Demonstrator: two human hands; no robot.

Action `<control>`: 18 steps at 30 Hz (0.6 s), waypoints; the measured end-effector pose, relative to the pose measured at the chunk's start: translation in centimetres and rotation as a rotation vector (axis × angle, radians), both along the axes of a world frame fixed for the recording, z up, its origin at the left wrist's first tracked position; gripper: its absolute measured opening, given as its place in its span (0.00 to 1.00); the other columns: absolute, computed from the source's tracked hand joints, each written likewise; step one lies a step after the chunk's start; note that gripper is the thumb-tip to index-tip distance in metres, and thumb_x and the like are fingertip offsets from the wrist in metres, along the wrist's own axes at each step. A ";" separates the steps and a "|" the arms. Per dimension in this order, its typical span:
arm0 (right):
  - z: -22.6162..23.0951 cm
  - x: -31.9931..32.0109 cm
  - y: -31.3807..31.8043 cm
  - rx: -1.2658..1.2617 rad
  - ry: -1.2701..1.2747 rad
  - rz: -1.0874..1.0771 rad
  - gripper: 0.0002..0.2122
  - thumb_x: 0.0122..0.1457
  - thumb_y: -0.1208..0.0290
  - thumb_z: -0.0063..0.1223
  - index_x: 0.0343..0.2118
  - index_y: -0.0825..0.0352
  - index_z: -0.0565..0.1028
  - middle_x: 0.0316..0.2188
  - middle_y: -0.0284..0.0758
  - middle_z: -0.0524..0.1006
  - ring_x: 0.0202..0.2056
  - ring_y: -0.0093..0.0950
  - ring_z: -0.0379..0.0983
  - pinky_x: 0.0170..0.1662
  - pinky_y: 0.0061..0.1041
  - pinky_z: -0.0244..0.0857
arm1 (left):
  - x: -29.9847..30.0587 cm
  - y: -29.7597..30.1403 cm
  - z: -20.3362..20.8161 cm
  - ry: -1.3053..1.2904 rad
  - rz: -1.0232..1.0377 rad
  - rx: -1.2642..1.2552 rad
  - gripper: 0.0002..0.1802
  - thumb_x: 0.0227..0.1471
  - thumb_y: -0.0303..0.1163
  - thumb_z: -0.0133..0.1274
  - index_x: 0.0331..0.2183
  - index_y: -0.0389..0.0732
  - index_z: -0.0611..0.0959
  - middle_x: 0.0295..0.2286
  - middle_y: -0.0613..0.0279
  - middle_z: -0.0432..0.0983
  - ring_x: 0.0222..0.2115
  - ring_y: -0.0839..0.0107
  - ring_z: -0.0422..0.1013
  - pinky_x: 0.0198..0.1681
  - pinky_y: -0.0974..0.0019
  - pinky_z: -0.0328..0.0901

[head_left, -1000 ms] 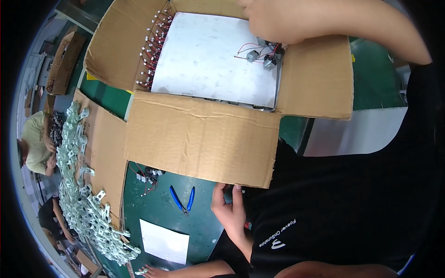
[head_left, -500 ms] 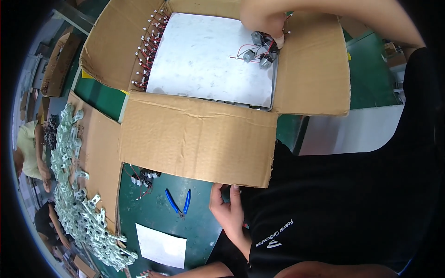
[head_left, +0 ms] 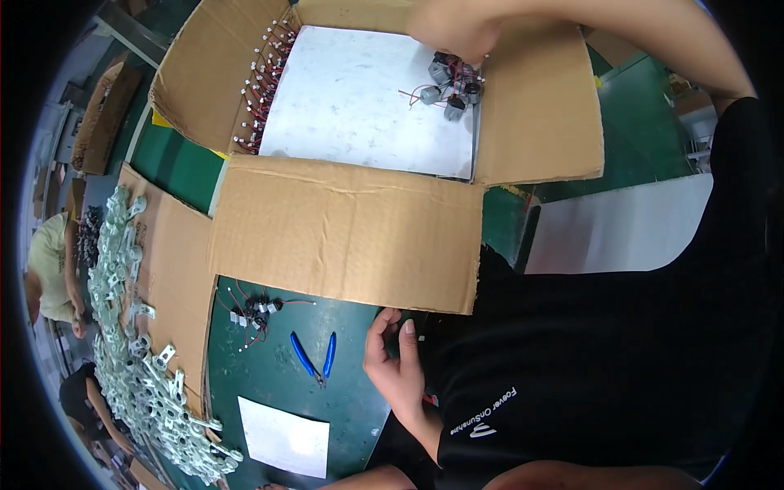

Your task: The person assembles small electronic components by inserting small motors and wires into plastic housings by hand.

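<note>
Right hand (head_left: 457, 34) first: head view, top centre of frame, bent down over the open cardboard box (head_left: 539, 114). Fingertips hidden by the hand itself, so can't tell if they're apart, together or clamped on anything.

Key relation: motor cluster (head_left: 457, 85) sits just below that hand in the frame, slightly to its right, on the right end of the white sheet (head_left: 367, 98). Gap or contact, can't tell. Cluster is a loose clump, no single long axis; a thin wire trails off its left side. Sheet's long axis runs roughly left-right across the frame. Right hand clearly nearer.

Left hand (head_left: 396, 367): lower centre, thumb and fingers apart, nothing visible between them. Fingertips right at the lower edge of the front flap (head_left: 351, 233); touching or not, can't tell. Cluster is well off from it, toward upper right, with the flap in between.

Left of the left hand on the green counter (head_left: 273, 371): blue-handled cutters (head_left: 302, 354), then a second motor bunch (head_left: 258, 310) further up-left.
</note>
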State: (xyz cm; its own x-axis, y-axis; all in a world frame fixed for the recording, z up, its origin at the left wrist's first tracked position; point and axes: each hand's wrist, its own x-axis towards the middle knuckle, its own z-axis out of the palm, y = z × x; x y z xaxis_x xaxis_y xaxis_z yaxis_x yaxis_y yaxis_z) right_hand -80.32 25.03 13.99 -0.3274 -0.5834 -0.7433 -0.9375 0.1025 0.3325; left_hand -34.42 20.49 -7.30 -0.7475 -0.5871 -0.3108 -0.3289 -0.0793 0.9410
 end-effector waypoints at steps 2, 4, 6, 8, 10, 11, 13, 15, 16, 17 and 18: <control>0.1 -0.5 0.2 -0.025 -0.042 -0.010 0.19 0.64 0.59 0.74 0.41 0.76 0.92 0.42 0.53 0.92 0.44 0.47 0.89 0.51 0.47 0.83 | 0.4 0.0 -0.2 0.020 -0.003 -0.008 0.18 0.74 0.21 0.64 0.61 0.29 0.86 0.52 0.51 0.90 0.53 0.67 0.84 0.63 0.62 0.75; 0.6 -1.9 0.5 -0.091 -0.036 -0.034 0.18 0.64 0.60 0.74 0.40 0.76 0.92 0.41 0.53 0.91 0.43 0.48 0.89 0.50 0.47 0.82 | 0.6 0.1 -0.1 0.041 -0.007 -0.022 0.18 0.74 0.21 0.64 0.61 0.29 0.86 0.53 0.50 0.90 0.53 0.66 0.84 0.64 0.61 0.75; 1.2 -2.8 0.7 -0.212 -0.034 -0.079 0.17 0.63 0.62 0.74 0.37 0.77 0.92 0.39 0.54 0.91 0.41 0.50 0.88 0.49 0.48 0.82 | 1.0 0.3 0.2 0.045 -0.015 -0.043 0.18 0.74 0.20 0.64 0.61 0.29 0.87 0.54 0.49 0.89 0.54 0.66 0.84 0.65 0.61 0.75; 3.6 0.8 -0.4 -0.033 0.166 0.078 0.16 0.63 0.65 0.71 0.37 0.79 0.91 0.36 0.56 0.89 0.38 0.51 0.88 0.46 0.49 0.81 | 0.2 0.5 -0.8 0.061 -0.054 -0.023 0.18 0.74 0.20 0.64 0.61 0.29 0.87 0.55 0.49 0.89 0.54 0.66 0.84 0.65 0.61 0.75; 4.6 2.4 -1.4 -0.069 0.172 0.110 0.16 0.63 0.65 0.71 0.37 0.78 0.91 0.36 0.56 0.89 0.38 0.51 0.88 0.46 0.49 0.81 | 1.7 0.7 0.2 0.059 -0.014 -0.037 0.18 0.74 0.20 0.64 0.61 0.29 0.87 0.55 0.49 0.89 0.55 0.66 0.84 0.65 0.60 0.75; 5.0 3.1 -1.8 -0.088 0.178 0.122 0.16 0.63 0.65 0.71 0.37 0.78 0.91 0.36 0.56 0.89 0.38 0.51 0.88 0.46 0.49 0.81 | 2.5 0.8 0.7 0.053 0.007 -0.042 0.18 0.74 0.21 0.64 0.61 0.29 0.87 0.55 0.48 0.89 0.55 0.66 0.84 0.65 0.60 0.75; 5.8 4.3 -1.9 -0.112 0.204 0.127 0.15 0.63 0.65 0.71 0.37 0.78 0.91 0.36 0.56 0.89 0.39 0.51 0.88 0.47 0.49 0.81 | 3.2 1.2 0.8 0.060 0.028 -0.045 0.18 0.74 0.21 0.64 0.61 0.28 0.87 0.56 0.48 0.89 0.55 0.65 0.84 0.65 0.60 0.75; 6.5 5.3 -1.8 -0.135 0.231 0.128 0.15 0.63 0.65 0.71 0.37 0.77 0.91 0.36 0.56 0.90 0.39 0.51 0.88 0.47 0.49 0.81 | 3.6 1.6 0.5 0.083 0.080 -0.004 0.18 0.73 0.22 0.65 0.61 0.28 0.87 0.56 0.48 0.89 0.55 0.66 0.84 0.65 0.60 0.75; 6.8 5.9 -1.7 -0.146 0.245 0.125 0.15 0.63 0.65 0.71 0.37 0.77 0.92 0.37 0.56 0.90 0.39 0.51 0.88 0.47 0.49 0.82 | 3.7 1.7 0.4 0.089 0.085 -0.008 0.18 0.73 0.22 0.65 0.61 0.28 0.87 0.56 0.48 0.89 0.55 0.66 0.84 0.65 0.60 0.75; 7.1 6.4 -1.7 -0.158 0.258 0.125 0.15 0.63 0.65 0.71 0.37 0.77 0.92 0.37 0.56 0.90 0.39 0.51 0.88 0.47 0.50 0.82 | 3.9 1.8 0.3 0.093 0.087 -0.010 0.18 0.73 0.22 0.65 0.61 0.28 0.87 0.56 0.48 0.90 0.55 0.66 0.84 0.65 0.60 0.75; 7.4 7.0 -1.7 -0.171 0.270 0.126 0.15 0.63 0.65 0.71 0.37 0.76 0.92 0.37 0.56 0.90 0.39 0.51 0.88 0.47 0.50 0.82 | 4.3 1.9 0.1 0.095 0.092 -0.013 0.18 0.73 0.23 0.66 0.60 0.29 0.87 0.55 0.49 0.90 0.55 0.66 0.84 0.65 0.60 0.75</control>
